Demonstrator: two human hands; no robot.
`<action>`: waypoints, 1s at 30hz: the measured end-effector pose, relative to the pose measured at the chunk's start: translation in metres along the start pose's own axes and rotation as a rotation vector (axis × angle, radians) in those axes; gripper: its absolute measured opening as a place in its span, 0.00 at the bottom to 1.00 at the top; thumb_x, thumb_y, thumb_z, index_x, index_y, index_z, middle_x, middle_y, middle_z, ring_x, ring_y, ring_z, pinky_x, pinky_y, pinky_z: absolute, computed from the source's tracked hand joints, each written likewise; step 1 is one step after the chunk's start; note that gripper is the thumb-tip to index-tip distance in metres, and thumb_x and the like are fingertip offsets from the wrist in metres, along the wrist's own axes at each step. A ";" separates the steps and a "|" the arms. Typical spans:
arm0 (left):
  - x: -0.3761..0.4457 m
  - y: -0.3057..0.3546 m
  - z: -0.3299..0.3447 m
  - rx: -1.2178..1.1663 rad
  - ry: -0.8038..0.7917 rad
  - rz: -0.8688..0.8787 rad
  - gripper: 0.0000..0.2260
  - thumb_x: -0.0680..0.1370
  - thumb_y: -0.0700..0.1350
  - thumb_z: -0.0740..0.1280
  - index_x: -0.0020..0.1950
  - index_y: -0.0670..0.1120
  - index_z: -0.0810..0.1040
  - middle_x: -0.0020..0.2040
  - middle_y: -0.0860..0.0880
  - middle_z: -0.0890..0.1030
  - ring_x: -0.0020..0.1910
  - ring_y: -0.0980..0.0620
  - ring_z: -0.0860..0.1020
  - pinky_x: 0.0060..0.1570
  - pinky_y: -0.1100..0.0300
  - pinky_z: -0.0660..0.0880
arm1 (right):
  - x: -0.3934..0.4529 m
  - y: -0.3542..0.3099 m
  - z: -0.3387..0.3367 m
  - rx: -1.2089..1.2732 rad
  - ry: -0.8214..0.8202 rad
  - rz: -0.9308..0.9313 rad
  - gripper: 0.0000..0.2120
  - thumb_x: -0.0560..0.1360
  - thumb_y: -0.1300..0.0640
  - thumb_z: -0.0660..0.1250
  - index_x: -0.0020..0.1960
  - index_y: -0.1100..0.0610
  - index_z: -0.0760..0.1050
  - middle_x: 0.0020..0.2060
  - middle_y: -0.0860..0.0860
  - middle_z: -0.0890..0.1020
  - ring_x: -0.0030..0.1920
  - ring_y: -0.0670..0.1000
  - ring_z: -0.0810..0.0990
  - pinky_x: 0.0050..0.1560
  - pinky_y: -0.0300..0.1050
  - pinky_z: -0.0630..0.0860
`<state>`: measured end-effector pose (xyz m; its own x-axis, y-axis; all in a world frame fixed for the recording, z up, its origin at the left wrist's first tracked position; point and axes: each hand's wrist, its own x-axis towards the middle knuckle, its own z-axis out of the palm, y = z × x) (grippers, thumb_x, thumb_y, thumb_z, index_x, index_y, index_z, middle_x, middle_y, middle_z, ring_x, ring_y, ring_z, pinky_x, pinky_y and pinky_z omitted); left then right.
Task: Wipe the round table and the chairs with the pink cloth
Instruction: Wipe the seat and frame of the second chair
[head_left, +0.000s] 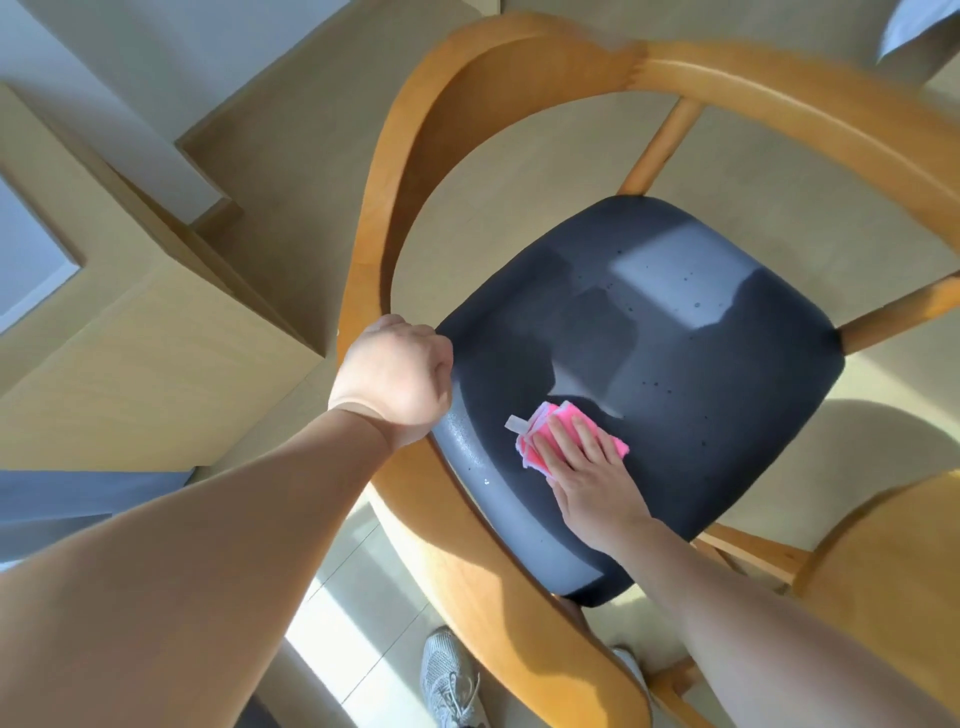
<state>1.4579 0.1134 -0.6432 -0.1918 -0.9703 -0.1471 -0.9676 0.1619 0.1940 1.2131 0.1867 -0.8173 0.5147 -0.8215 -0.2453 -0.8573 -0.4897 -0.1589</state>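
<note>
Two hands work at one wooden chair (410, 171); the left hand (392, 382) is curled tight round the chair's curved back rail, just beside the near-left corner of the dark seat (675, 395); the right hand (584, 470) lies flat on that seat, fingers straight and close together, pressing down on the folded pink cloth (563, 428); the cloth sits on the seat's near-left part, mostly under the fingers, its white tag (516, 426) poking out toward the left hand; a grey shoe (449, 675) stands on the floor below the seat's near edge.
</note>
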 end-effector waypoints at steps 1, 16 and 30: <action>-0.007 0.006 0.001 -0.009 0.008 -0.003 0.16 0.72 0.42 0.52 0.40 0.45 0.80 0.38 0.48 0.80 0.41 0.46 0.73 0.49 0.55 0.72 | -0.007 -0.001 -0.002 -0.005 -0.001 -0.015 0.27 0.78 0.52 0.62 0.75 0.53 0.61 0.75 0.53 0.63 0.76 0.61 0.54 0.73 0.60 0.58; -0.039 0.034 0.005 -0.015 0.096 -0.074 0.17 0.71 0.42 0.53 0.37 0.44 0.82 0.37 0.47 0.81 0.40 0.47 0.76 0.54 0.55 0.73 | 0.005 -0.022 -0.008 -0.054 -0.019 -0.492 0.28 0.70 0.61 0.65 0.69 0.52 0.65 0.75 0.53 0.59 0.75 0.62 0.51 0.73 0.64 0.53; -0.033 0.023 0.000 0.165 -0.116 0.174 0.11 0.73 0.42 0.56 0.39 0.47 0.78 0.37 0.50 0.78 0.42 0.47 0.74 0.51 0.54 0.70 | -0.018 -0.027 0.007 -0.025 -0.005 -0.557 0.26 0.71 0.59 0.67 0.69 0.50 0.71 0.71 0.52 0.68 0.75 0.60 0.60 0.75 0.61 0.54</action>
<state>1.4421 0.1491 -0.6342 -0.3663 -0.8997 -0.2374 -0.9301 0.3611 0.0669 1.2272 0.2174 -0.8153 0.8900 -0.4355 -0.1352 -0.4559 -0.8563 -0.2426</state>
